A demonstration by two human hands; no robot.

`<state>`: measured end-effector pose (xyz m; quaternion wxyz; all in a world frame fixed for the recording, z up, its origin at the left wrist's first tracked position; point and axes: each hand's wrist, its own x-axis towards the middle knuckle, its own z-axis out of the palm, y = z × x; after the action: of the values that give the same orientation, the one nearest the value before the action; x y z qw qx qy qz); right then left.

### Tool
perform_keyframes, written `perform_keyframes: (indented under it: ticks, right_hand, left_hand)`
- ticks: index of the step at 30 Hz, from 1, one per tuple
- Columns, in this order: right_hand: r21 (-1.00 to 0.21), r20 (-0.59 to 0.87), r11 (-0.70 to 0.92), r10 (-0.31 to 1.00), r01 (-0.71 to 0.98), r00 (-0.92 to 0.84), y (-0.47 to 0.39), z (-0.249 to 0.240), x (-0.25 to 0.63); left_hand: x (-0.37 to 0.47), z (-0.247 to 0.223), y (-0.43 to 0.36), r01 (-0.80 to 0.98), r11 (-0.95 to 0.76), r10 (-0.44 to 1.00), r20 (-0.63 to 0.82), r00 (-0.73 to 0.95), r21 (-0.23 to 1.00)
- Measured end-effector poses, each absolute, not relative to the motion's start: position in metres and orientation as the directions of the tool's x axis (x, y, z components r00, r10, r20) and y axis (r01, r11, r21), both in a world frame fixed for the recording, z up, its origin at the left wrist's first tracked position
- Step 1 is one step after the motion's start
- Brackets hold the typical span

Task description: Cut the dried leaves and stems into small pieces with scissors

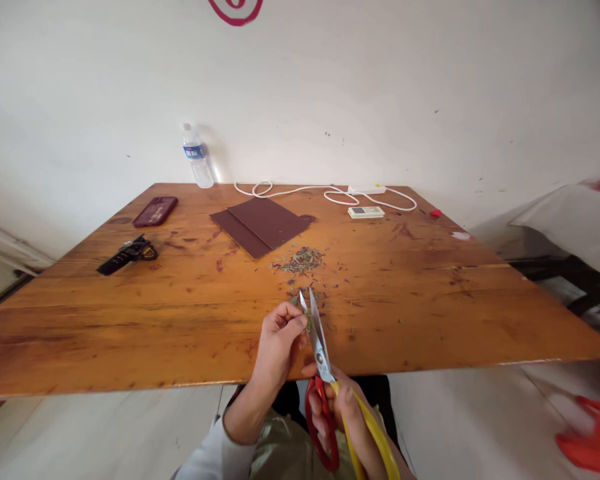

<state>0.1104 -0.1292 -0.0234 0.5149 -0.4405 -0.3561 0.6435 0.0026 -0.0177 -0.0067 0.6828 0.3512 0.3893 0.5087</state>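
1. I hold scissors (321,357) in the right hand (353,407), blades parted over the desk (180,333).
2. Left hand (280,337) pinches a green scrap (309,322) beside the blades.
3. Clippings (304,260), then brown boards (267,223), lie ahead; a bottle (200,167) stands behind.

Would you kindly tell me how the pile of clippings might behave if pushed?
The pile of clippings would probably spread rather than slide whole, being loose bits. The pieces look small and thin, so they are likely light.

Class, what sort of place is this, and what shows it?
Probably a plain indoor room, perhaps at home: a wooden table by a white wall, with a power strip on it.
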Motion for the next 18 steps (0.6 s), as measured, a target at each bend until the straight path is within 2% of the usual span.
perform_keyframes:
  ticks: [8,11,14,18]
  right_hand:
    - [-0.858,-0.214,-0.238,0.971,-0.456,-0.103,-0.129,-0.026,0.107]
    - [-0.823,-0.231,-0.282,0.959,-0.493,-0.163,-0.126,-0.038,0.106]
    - [-0.783,-0.257,-0.336,0.941,-0.524,-0.219,-0.123,-0.048,0.107]
    - [-0.791,-0.276,-0.326,0.945,-0.519,-0.173,-0.124,-0.048,0.107]
  left_hand:
    - [0.002,-0.009,-0.019,-0.417,0.220,0.970,-0.153,0.187,0.882]
    - [0.001,-0.009,-0.019,-0.406,0.213,0.970,-0.144,0.194,0.889]
    - [0.001,-0.007,-0.021,-0.345,0.196,0.971,-0.131,0.201,0.918]
    - [0.003,-0.007,-0.021,-0.219,0.144,0.977,-0.103,0.188,0.965]
